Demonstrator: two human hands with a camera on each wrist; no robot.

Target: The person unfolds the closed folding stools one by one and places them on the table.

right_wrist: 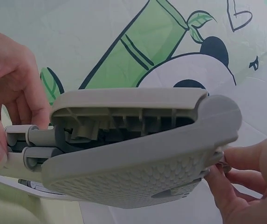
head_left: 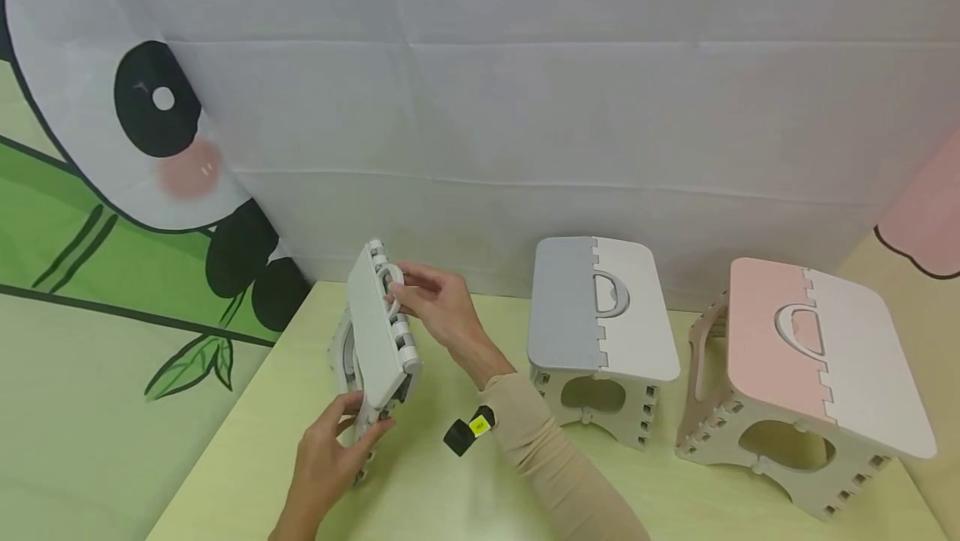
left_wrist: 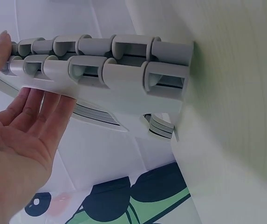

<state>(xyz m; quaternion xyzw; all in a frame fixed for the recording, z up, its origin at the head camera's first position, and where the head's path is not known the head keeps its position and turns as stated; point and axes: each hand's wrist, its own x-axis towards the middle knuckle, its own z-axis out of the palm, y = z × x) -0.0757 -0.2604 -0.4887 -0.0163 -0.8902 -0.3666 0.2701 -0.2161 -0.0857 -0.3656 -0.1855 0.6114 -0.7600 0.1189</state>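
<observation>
A pale folding stool [head_left: 369,320] stands folded on edge at the table's left side, its seat halves brought together and its legs lying flat. My right hand [head_left: 444,312] pinches the carry handle [head_left: 392,287] at the top of the stool. Lower down, my left hand [head_left: 327,453] grips the folded legs, thumb on one side and fingers on the other. In the left wrist view, hinge knuckles [left_wrist: 132,49] run along the legs. A narrow gap shows between the seat halves [right_wrist: 133,105] in the right wrist view.
A grey-and-white stool [head_left: 566,308] stands unfolded right of centre. Farther right stands a larger pink-and-white stool [head_left: 768,341], also unfolded. Behind the pale yellow table [head_left: 255,458] hangs a white cloth [head_left: 525,107] with a cartoon panda print.
</observation>
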